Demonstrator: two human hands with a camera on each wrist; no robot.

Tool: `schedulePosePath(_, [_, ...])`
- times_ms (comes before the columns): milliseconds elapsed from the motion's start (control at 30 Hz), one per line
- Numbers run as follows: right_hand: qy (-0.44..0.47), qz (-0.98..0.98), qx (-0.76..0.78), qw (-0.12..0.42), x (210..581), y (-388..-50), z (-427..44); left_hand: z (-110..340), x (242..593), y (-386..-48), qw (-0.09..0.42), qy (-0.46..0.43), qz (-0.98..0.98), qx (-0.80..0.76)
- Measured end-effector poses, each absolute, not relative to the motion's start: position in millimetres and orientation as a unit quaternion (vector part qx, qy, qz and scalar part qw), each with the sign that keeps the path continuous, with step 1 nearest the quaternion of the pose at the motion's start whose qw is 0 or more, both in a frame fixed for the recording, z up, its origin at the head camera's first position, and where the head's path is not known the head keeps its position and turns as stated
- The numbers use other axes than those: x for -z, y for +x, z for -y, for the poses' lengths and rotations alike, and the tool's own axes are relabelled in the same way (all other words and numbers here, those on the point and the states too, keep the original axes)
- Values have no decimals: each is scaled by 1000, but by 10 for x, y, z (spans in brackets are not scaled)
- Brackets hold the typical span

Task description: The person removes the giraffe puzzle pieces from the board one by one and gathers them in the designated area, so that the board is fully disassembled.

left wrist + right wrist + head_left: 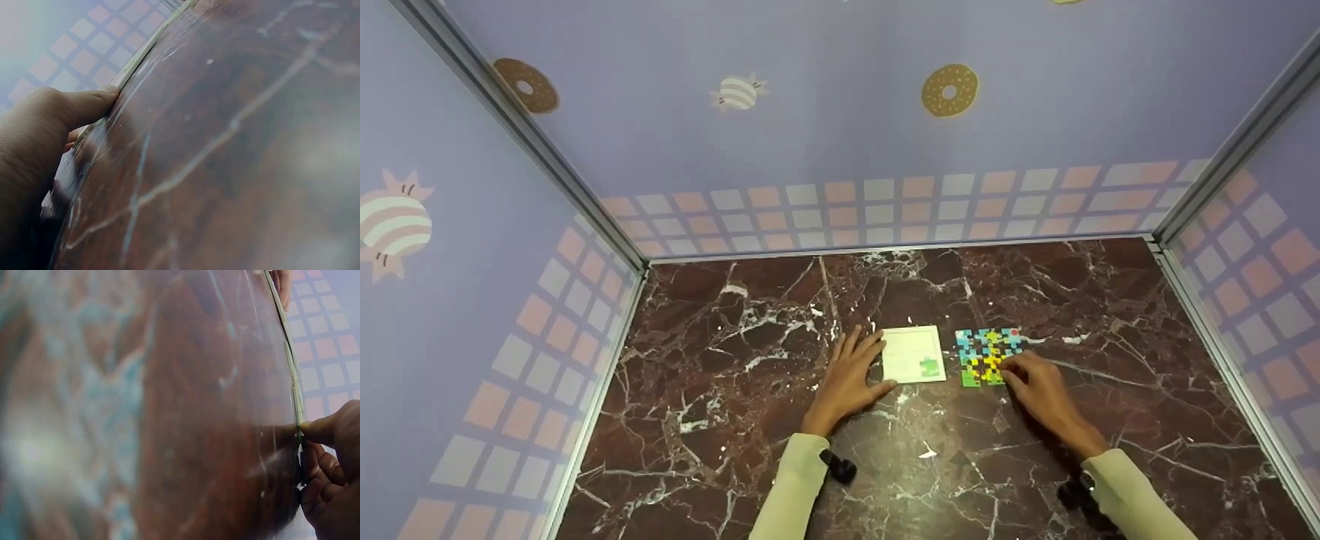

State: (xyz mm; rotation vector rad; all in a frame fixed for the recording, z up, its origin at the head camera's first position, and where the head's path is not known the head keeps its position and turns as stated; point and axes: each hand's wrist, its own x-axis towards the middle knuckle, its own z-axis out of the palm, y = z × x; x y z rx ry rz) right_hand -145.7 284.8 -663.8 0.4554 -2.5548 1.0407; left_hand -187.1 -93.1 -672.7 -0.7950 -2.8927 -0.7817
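A shallow white square puzzle tray (911, 349) lies on the table, with one green puzzle piece (929, 367) in its near right corner. My left hand (847, 379) spans the tray's left side, fingers spread, its thumb (93, 107) touching the near edge. Right of the tray lies a group of joined puzzle pieces (979, 345), mostly blue, yellow and green, with dark gaps among them. At this group's near right side, my right hand (1039, 390) has curled fingers and pinches a puzzle piece, mostly hidden by the fingertips.
The table (720, 420) is dark red marbled stone with white veins. Lilac panels with printed sweets and squares enclose it: a back wall (840, 112), a left wall (457, 300) and a right wall (1260, 247). Metal strips run along their joints. Dark wrist cameras sit at both sleeves.
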Motion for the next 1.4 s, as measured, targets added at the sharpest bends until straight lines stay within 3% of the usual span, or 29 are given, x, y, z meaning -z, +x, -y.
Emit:
schedulePosePath(500, [157, 899, -385, 139, 6495, -1498, -2749, 937, 6741, -1879, 26, -260, 933, 250])
schedulePosePath(1400, [277, 879, -384, 54, 6371, -1771, -2166, 927, 6715, -1862, 29, -264, 932, 247])
